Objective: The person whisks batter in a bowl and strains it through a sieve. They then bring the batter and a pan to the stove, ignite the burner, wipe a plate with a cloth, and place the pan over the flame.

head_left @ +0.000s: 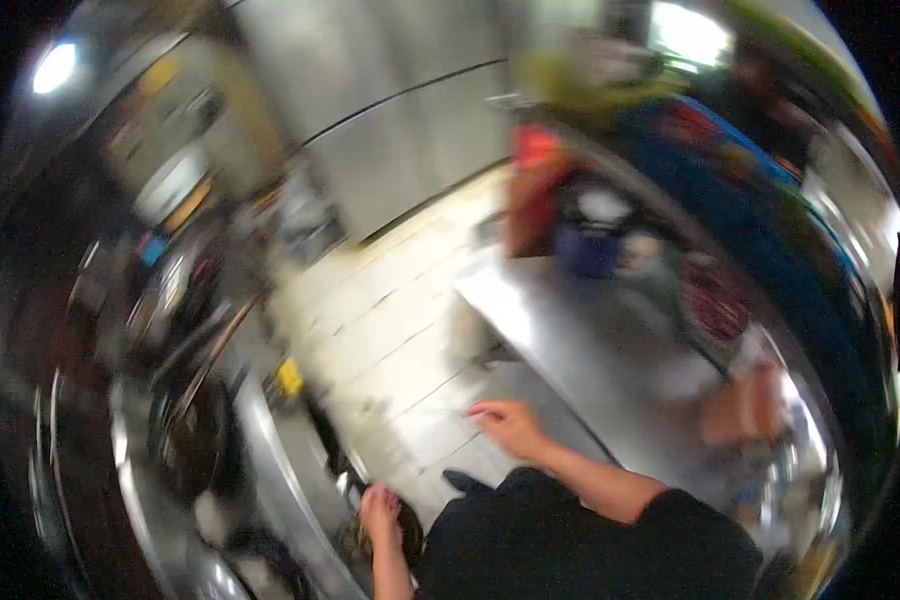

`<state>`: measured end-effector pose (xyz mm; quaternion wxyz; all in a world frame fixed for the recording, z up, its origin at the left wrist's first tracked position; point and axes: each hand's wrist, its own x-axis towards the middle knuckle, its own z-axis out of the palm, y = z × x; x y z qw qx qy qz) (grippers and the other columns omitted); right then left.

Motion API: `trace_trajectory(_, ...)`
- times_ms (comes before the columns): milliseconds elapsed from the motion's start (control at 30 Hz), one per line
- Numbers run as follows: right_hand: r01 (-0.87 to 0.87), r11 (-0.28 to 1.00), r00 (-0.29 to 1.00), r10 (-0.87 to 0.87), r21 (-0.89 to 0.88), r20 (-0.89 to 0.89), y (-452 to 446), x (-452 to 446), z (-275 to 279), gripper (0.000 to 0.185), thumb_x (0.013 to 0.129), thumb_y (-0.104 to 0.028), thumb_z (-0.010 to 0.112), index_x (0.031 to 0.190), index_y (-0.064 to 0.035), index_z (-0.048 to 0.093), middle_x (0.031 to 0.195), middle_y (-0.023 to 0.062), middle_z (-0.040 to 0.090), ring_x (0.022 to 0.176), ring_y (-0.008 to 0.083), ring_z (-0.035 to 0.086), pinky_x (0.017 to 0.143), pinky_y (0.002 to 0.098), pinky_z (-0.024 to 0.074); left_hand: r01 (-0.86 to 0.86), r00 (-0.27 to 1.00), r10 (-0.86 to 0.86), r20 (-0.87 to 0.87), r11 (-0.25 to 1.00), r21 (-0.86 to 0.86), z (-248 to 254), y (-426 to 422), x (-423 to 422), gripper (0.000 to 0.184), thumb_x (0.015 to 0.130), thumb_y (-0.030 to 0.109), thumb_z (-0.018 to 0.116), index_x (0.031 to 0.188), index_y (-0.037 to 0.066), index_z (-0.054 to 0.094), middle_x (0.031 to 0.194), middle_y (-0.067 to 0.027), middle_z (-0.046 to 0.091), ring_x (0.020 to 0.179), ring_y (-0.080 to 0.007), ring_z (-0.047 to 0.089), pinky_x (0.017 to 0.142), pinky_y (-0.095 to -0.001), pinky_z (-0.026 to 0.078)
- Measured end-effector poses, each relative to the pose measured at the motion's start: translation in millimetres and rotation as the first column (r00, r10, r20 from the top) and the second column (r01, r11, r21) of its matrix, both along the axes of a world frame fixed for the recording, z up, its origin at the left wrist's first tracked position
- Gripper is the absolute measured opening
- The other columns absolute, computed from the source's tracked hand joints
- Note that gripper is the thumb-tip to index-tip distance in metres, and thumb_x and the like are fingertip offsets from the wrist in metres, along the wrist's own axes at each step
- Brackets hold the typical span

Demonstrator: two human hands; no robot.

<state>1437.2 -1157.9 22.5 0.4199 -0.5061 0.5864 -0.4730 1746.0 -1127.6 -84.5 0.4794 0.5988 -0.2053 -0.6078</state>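
Note:
My right hand [511, 428] is held out over the pale tiled floor, just left of the steel worktop [620, 350]. Its fingers are loosely bent and apart, and nothing shows in them. Low in the view, my left hand [379, 512] hangs beside the steel edge of the cooking range [280, 470]. A dark round thing [408, 525], too blurred to name, shows right beside that hand. The left fingers look bent but are smeared by motion, so what they may hold cannot be made out.
A dark wok [192, 435] with a long-handled tool sits on the range at left. Steel cabinet doors [410, 140] stand beyond the tiled floor [390, 340]. On the worktop are a blue container [588, 250] and a basket of reddish food [715, 300]. Much is blurred.

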Motion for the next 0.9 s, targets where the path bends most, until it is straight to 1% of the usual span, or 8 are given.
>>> trace_trajectory(33,-0.027,0.998,0.998,0.030,0.059,-0.052,-18.8,5.4,-2.3,0.018,0.087,-0.015,0.062,0.101,-0.0071,0.070,0.080,0.0000,0.066,0.070,0.0081,0.054,0.065,0.0258,0.0449,0.033,0.995,-0.033,0.093,0.999,0.000,-15.5,-17.5,11.9,0.016,0.091,0.021,0.059,0.099,0.008,0.060,0.072,0.0012,0.056,0.059,-0.0085,0.048,0.051,-0.0221,0.039)
trace_trajectory(67,-0.059,0.988,0.992,0.073,0.143,-0.100,-37.1,11.2,-2.9,0.020,0.088,-0.011,0.059,0.105,-0.0043,0.068,0.080,0.0046,0.068,0.067,0.0096,0.055,0.062,0.0269,0.0449,0.031,0.991,-0.041,0.129,0.996,0.081,-14.0,-32.3,18.4,0.019,0.091,0.024,0.059,0.102,0.008,0.061,0.076,0.0012,0.058,0.062,-0.0087,0.050,0.055,-0.0234,0.042)
trace_trajectory(100,-0.049,0.998,0.998,0.047,-0.050,-0.032,-55.8,24.6,-13.3,0.020,0.089,-0.010,0.058,0.104,-0.0041,0.068,0.075,0.0003,0.064,0.063,0.0074,0.049,0.057,0.0254,0.0408,0.061,0.981,-0.082,0.176,0.991,0.120,-28.7,-42.1,31.4,0.022,0.090,0.025,0.060,0.105,0.009,0.061,0.081,0.0004,0.060,0.066,-0.0090,0.053,0.058,-0.0249,0.044)
trace_trajectory(233,-0.171,0.978,0.983,0.162,0.120,0.086,-123.3,58.4,-28.9,0.020,0.090,-0.009,0.055,0.105,-0.0037,0.067,0.067,-0.0063,0.050,0.059,0.0034,0.040,0.052,0.0221,0.0323,0.147,0.911,-0.224,0.347,0.961,0.235,-6.0,-66.7,44.2,0.027,0.090,0.027,0.062,0.102,0.004,0.063,0.084,-0.0020,0.064,0.072,-0.0110,0.058,0.063,-0.0251,0.046)
trace_trajectory(400,-0.418,0.881,0.900,0.369,0.221,0.230,-218.1,114.1,-80.0,0.024,0.089,-0.008,0.053,0.110,-0.0050,0.064,0.062,-0.0066,0.043,0.056,0.0037,0.037,0.050,0.0223,0.0311,0.041,0.906,-0.192,0.377,0.927,0.372,-54.1,-31.7,63.9,0.029,0.091,0.029,0.062,0.107,0.005,0.064,0.085,-0.0019,0.065,0.073,-0.0102,0.058,0.065,-0.0243,0.048)
trace_trajectory(500,-0.574,0.792,0.817,0.536,0.206,0.214,-278.2,151.5,-96.0,0.025,0.090,-0.009,0.052,0.112,-0.0056,0.062,0.059,-0.0025,0.044,0.055,0.0058,0.039,0.050,0.0246,0.0341,0.023,0.749,-0.370,0.550,0.844,0.536,-53.1,-8.8,61.6,0.028,0.090,0.027,0.063,0.106,0.004,0.064,0.083,-0.0030,0.065,0.073,-0.0112,0.060,0.063,-0.0259,0.050)
trace_trajectory(700,-0.735,0.639,0.677,0.705,0.226,0.209,-372.9,189.7,-115.8,0.021,0.090,-0.008,0.055,0.110,-0.0061,0.061,0.060,-0.0032,0.040,0.056,0.0049,0.035,0.050,0.0237,0.0316,-0.340,0.922,0.043,0.386,0.567,0.750,-97.0,25.9,6.6,0.032,0.087,0.031,0.066,0.100,0.001,0.066,0.080,-0.0058,0.066,0.065,-0.0135,0.060,0.062,-0.0286,0.048)
trace_trajectory(900,-0.781,0.602,0.611,0.679,0.169,0.407,-399.3,228.4,-152.3,0.018,0.091,-0.008,0.054,0.108,-0.0052,0.060,0.059,-0.0034,0.040,0.055,0.0042,0.035,0.049,0.0243,0.0313,-0.233,0.839,-0.230,0.493,0.668,0.707,-94.2,-20.1,-34.8,0.032,0.085,0.027,0.067,0.103,0.000,0.065,0.087,-0.0098,0.066,0.080,-0.0176,0.062,0.072,-0.0303,0.049)
